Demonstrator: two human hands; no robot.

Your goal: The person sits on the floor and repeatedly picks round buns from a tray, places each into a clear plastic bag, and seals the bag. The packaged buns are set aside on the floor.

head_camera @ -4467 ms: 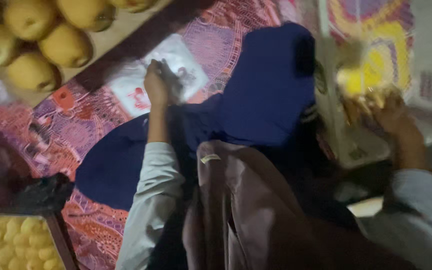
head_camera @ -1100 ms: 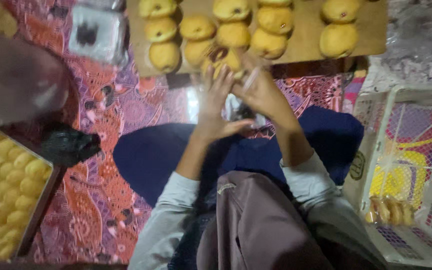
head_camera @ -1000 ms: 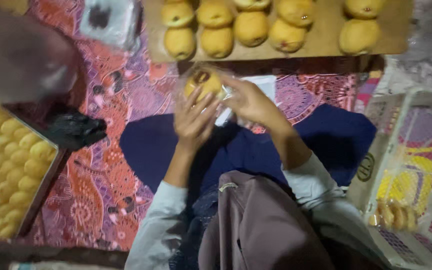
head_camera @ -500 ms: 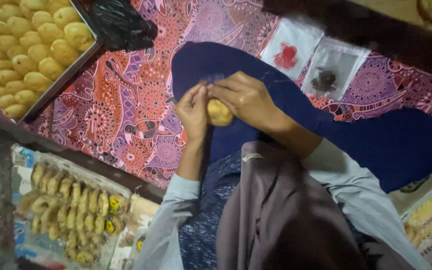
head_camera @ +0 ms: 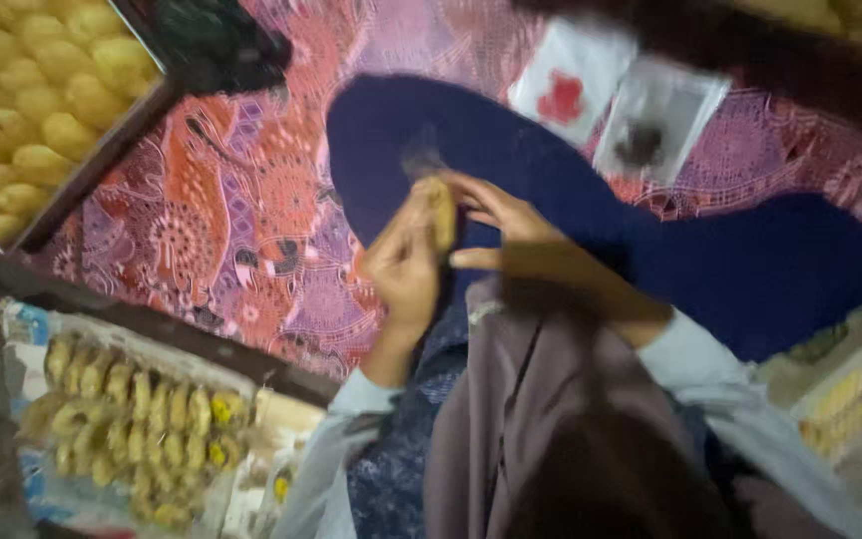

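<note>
Yellow and small, the bun [head_camera: 441,208] now sits edge-on between both hands above the dark blue lap cloth [head_camera: 551,200]; half a second ago it faced up. The left hand [head_camera: 406,265] clasps it from below while the right hand [head_camera: 506,225] pinches its upper edge, suggesting wrapping is under way.

pale grey-blue long sleeves [head_camera: 695,364], mauve headscarf [head_camera: 541,419], dark blue patterned garment [head_camera: 396,469]
</note>
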